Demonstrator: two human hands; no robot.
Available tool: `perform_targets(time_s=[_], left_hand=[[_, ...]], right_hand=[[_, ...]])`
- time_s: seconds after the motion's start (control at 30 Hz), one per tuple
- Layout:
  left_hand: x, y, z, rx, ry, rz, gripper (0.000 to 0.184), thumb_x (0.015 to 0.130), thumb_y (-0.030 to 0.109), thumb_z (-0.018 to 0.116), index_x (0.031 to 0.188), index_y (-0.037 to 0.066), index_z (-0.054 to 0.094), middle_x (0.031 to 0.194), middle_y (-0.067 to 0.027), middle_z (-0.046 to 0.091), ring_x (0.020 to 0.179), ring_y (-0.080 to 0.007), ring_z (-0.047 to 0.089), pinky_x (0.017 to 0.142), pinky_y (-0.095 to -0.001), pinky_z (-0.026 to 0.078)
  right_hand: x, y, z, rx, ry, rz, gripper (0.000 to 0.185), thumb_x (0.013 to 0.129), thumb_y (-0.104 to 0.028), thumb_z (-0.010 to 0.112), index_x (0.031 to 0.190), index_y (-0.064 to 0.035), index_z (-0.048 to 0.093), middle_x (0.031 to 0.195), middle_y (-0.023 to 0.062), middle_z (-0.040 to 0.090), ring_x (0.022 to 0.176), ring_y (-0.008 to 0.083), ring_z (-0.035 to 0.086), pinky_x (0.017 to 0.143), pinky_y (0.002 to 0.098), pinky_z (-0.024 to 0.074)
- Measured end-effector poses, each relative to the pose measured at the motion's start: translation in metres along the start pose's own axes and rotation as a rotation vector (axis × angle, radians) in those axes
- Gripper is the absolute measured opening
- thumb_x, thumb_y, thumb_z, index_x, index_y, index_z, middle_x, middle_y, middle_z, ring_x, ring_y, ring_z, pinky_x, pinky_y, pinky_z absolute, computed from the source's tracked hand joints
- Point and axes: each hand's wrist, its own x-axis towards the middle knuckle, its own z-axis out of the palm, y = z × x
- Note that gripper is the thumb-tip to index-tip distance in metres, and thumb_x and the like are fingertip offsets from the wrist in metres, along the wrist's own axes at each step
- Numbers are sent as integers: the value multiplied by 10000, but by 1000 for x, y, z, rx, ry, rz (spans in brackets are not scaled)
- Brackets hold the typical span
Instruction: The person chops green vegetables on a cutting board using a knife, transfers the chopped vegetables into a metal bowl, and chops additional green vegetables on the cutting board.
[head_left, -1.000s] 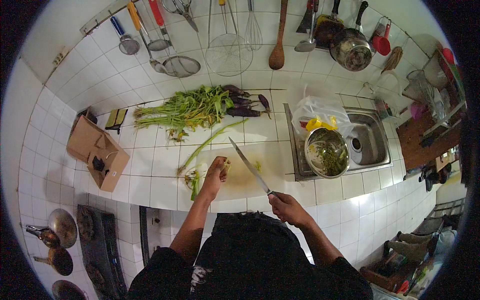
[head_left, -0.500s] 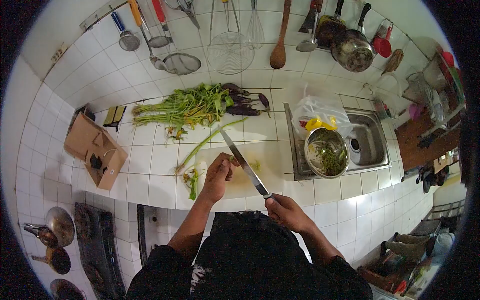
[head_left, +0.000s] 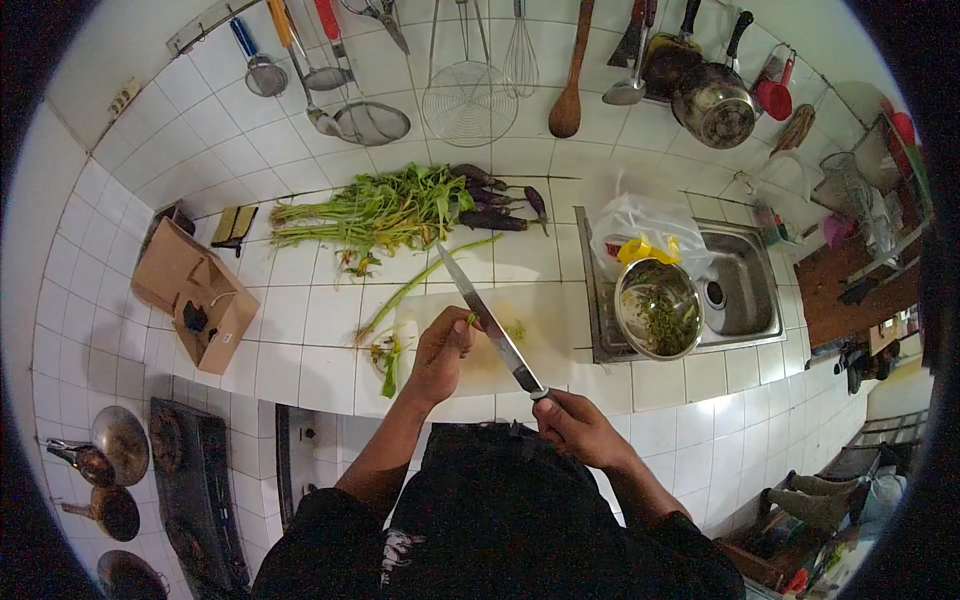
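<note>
My right hand (head_left: 582, 428) is closed around the handle of a long kitchen knife (head_left: 490, 325), its blade slanting up and left over a pale cutting board (head_left: 555, 365). Against the blade, the fingers of my left hand (head_left: 438, 358) pinch a short green stem piece (head_left: 473, 318), mostly hidden by the fingers. Small chopped green bits (head_left: 515, 329) lie on the board. Left of it is a trimmed leafy scrap (head_left: 389, 375), and a long green stalk (head_left: 408, 288) lies just beyond. A steel bowl (head_left: 624, 318) at the right holds chopped greens.
A heap of leafy greens (head_left: 400, 208) lies at the back beside dark purple eggplants (head_left: 495, 220). To the right are a plastic bag (head_left: 640, 220) and a steel sink (head_left: 750, 300). An open cardboard box (head_left: 225, 335) stands left. Utensils, including a wooden spoon (head_left: 566, 115), hang on the wall.
The whole view has shifted slightly. My left hand has moved a little right, closer along the knife blade. Both hands keep their hold.
</note>
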Motion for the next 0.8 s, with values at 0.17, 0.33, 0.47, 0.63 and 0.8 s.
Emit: perform_targets(time_s=[0.17, 0.33, 0.47, 0.63, 0.8], left_hand=[[1, 4, 1, 40, -18, 1, 331, 1007, 403, 448, 964, 80, 507, 681, 45, 400, 623, -65, 337, 563, -237, 285], [3, 5, 2, 153, 42, -13, 323, 990, 383, 503, 925, 67, 503, 710, 30, 426, 662, -79, 364, 619, -245, 328], [8, 16, 4, 169, 67, 22, 366, 968, 387, 548, 828, 52, 500, 792, -2, 523, 705, -98, 414, 693, -248, 378], [9, -2, -13, 181, 34, 21, 403, 931, 422, 592, 823, 35, 571, 828, -42, 615, 653, -86, 462, 598, -231, 386], [10, 2, -17, 44, 25, -47, 416, 904, 422, 630, 816, 15, 621, 758, -66, 625, 569, -72, 470, 494, -214, 367]], right_hand=[[-1, -2, -1, 20, -6, -15, 360, 1013, -409, 443, 919, -64, 488, 694, -39, 421, 579, 55, 370, 485, 226, 309], [-1, -4, -2, -8, 17, 16, 344, 1018, -389, 440, 918, -65, 495, 697, -42, 426, 586, 56, 378, 493, 227, 314], [-1, -2, -8, -67, 16, 72, 479, 995, -406, 489, 1210, 19, 541, 726, -37, 480, 660, 64, 408, 571, 248, 368], [-4, -7, -9, -91, -29, 102, 373, 1003, -371, 481, 1054, -10, 563, 701, -55, 444, 642, 56, 392, 553, 244, 346], [-4, -5, -14, -95, -58, 82, 375, 1001, -415, 467, 949, -49, 529, 692, -50, 432, 612, 58, 382, 521, 239, 326]])
